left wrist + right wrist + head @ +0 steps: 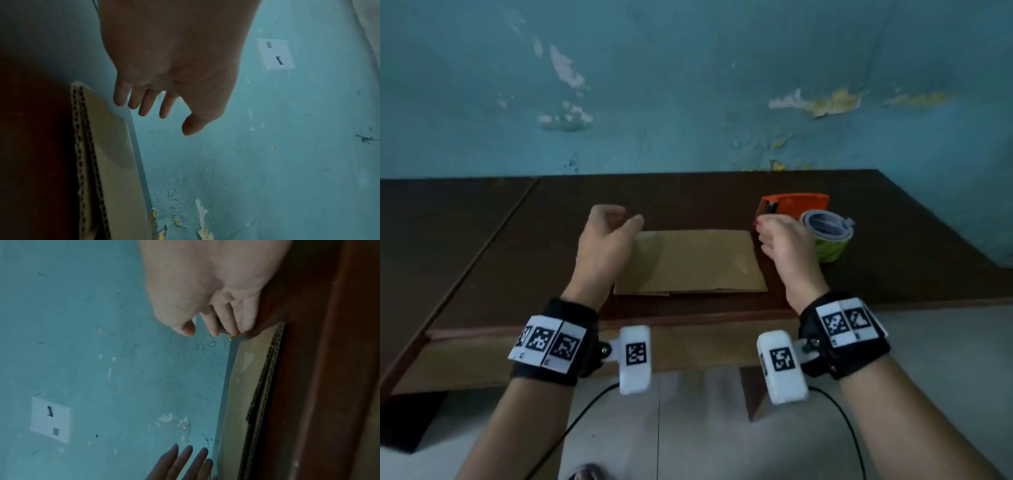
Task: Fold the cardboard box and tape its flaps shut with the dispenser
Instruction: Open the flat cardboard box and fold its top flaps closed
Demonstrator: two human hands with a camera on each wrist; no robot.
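A flattened brown cardboard box (691, 262) lies on the dark wooden table (517, 260), its corrugated edge (82, 146) showing in the left wrist view. My left hand (625, 216) hovers over the box's left end with relaxed, spread fingers (144, 107) and holds nothing. My right hand (765, 236) is at the box's right end with loosely bent fingers (226, 321), also empty. Just behind the right hand are the orange tape dispenser (794, 204) and a green-sided tape roll (828, 236). The box (246, 378) and my left fingers (185, 459) also show in the right wrist view.
A peeling blue wall (688, 85) rises right behind the table. A white switch plate (275, 53) sits on it. The table's front edge (619, 329) is near my wrists, with pale floor (688, 428) and a black cable (571, 425) below.
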